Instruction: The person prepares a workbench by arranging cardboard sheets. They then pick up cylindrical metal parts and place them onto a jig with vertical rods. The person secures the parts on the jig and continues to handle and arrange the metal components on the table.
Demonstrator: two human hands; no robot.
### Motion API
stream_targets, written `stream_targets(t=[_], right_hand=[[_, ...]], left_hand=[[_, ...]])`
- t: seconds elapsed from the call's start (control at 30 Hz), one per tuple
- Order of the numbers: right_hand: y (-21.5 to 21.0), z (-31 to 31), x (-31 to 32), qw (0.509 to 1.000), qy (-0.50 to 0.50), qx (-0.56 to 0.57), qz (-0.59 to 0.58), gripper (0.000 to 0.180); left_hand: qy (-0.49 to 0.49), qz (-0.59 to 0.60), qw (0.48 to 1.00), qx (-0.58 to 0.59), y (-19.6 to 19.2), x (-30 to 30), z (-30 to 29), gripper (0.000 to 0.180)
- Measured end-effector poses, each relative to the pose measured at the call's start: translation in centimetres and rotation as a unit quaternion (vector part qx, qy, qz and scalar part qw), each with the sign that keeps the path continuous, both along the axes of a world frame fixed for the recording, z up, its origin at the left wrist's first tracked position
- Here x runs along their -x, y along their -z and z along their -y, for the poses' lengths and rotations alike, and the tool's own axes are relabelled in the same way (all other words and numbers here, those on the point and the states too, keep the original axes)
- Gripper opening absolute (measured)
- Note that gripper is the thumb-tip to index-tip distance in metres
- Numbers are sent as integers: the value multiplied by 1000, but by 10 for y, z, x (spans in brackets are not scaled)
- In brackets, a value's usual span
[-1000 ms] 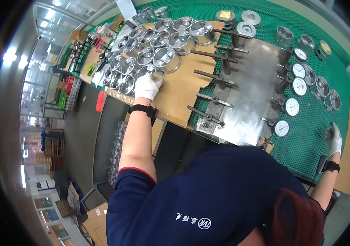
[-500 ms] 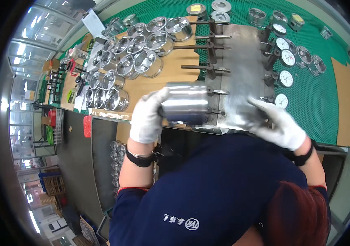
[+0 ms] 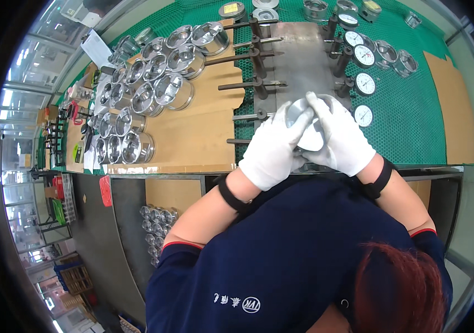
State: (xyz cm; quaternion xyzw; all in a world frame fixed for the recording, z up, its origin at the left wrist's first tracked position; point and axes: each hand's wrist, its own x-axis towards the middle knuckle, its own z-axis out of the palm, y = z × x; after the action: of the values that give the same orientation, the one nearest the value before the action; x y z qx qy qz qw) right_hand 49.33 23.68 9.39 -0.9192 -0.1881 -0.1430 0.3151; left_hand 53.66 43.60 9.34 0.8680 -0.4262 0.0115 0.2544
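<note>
Metal part: a shiny round metal cylinder (image 3: pixel 310 129), held over the near end of the grey steel plate (image 3: pixel 303 61); half a second ago it lay sideways in front of the plate, now it is turned end-up and raised over it.
Left hand: the white-gloved left hand (image 3: pixel 275 149) is clenched on the cylinder's left side, fingers (image 3: pixel 298 123) wrapped over its top edge.
Right hand: the white-gloved right hand (image 3: pixel 341 139) is clamped on the right side; a second ago it was far out to the right of the plate, so both hands have closed in on the one part.
Meaning: the part appears picked up and under two-handed control.
Plate surroundings: dark pins (image 3: pixel 256 55) line its left edge, round dial gauges (image 3: pixel 364 83) its right.
Further left: a cardboard sheet (image 3: pixel 198 127) carries rows of similar cylinders (image 3: pixel 137 147).
Worktop: covered by green mesh (image 3: pixel 409 111).
</note>
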Motion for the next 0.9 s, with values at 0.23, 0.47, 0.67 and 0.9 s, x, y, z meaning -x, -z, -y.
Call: stream_targets(t=[0.23, 0.47, 0.67, 0.9], right_hand=[[-28, 79, 23, 957, 130, -181, -185, 68], [-134, 189, 18, 883, 300, -355, 72, 50], [-140, 200, 22, 907, 308, -265, 111, 43], [-119, 196, 39, 973, 222, -25, 64, 34]], left_hand=[[-8, 30, 995, 95, 31, -13, 11, 88], [-8, 20, 995, 102, 27, -14, 22, 89], [-24, 16, 996, 87, 29, -11, 22, 92], [-2, 19, 996, 82, 26, -10, 24, 94]])
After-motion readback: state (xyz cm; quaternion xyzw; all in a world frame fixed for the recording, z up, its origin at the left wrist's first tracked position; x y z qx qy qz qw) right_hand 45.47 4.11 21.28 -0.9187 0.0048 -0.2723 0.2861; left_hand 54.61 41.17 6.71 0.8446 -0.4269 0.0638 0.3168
